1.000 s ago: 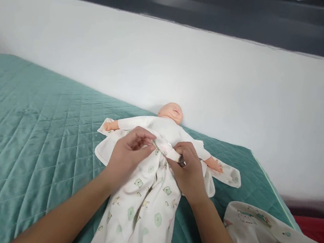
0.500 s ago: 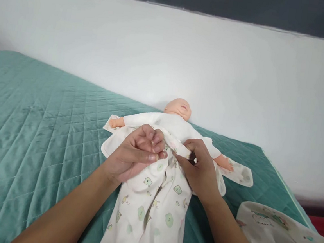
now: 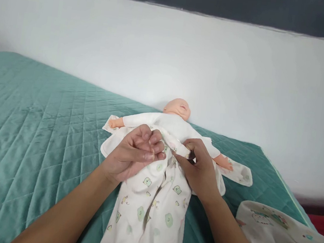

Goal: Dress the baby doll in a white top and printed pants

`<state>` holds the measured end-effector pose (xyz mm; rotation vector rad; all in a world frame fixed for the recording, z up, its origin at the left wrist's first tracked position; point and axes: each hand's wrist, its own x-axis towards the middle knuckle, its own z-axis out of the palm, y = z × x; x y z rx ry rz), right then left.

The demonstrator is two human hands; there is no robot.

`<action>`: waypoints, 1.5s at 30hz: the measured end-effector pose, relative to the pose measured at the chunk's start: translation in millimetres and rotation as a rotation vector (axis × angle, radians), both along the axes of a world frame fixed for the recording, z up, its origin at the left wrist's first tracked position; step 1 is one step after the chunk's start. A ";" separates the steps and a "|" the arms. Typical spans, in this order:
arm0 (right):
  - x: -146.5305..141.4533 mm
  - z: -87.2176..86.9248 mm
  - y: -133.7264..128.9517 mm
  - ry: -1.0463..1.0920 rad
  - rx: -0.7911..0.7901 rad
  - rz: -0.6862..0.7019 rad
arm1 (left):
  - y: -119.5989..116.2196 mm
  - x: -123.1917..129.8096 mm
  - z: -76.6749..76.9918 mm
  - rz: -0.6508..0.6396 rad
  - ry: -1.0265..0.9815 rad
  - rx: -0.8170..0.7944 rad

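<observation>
A baby doll [image 3: 178, 108] lies on its back, arms spread, in a white long-sleeved top [image 3: 169, 123]. Over its lower body are white baby trousers [image 3: 151, 211] printed with green and yellow figures, bunched at the waist. My right hand [image 3: 199, 165] pinches the waistband [image 3: 174, 142] between thumb and fingers on the right side. Above the trousers' left side, my left hand [image 3: 140, 150] is turned palm up, its fingers curled in toward the thumb. Whatever is between its fingertips, if anything, is too small to make out.
A printed white garment [image 3: 240, 173] is spread flat beneath the doll. Another printed cloth [image 3: 278, 234] lies at the lower right. Everything rests on a green quilted bedcover [image 3: 39, 134], against a white wall [image 3: 158, 54]. The bed's edge [image 3: 287, 184] slants along the right.
Almost nothing differs. My left thumb has shifted slightly to the left; my right hand keeps its pinch on the waistband.
</observation>
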<state>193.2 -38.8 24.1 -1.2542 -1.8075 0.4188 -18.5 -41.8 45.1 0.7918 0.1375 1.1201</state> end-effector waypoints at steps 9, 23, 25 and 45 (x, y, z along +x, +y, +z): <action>0.0 0.3 0.6 0.001 -0.011 -0.009 | 0.5 1.5 -0.4 0.055 -0.032 -0.045; -0.2 -0.8 2.4 0.010 0.001 0.001 | 2.2 -2.2 0.7 -0.003 -0.170 -0.052; -0.3 -0.6 2.3 0.010 -0.006 -0.004 | 2.6 -2.5 -0.3 0.001 -0.165 -0.052; 0.7 -1.2 1.6 0.015 -0.007 -0.004 | 3.6 -1.6 -2.3 0.034 -0.210 -0.138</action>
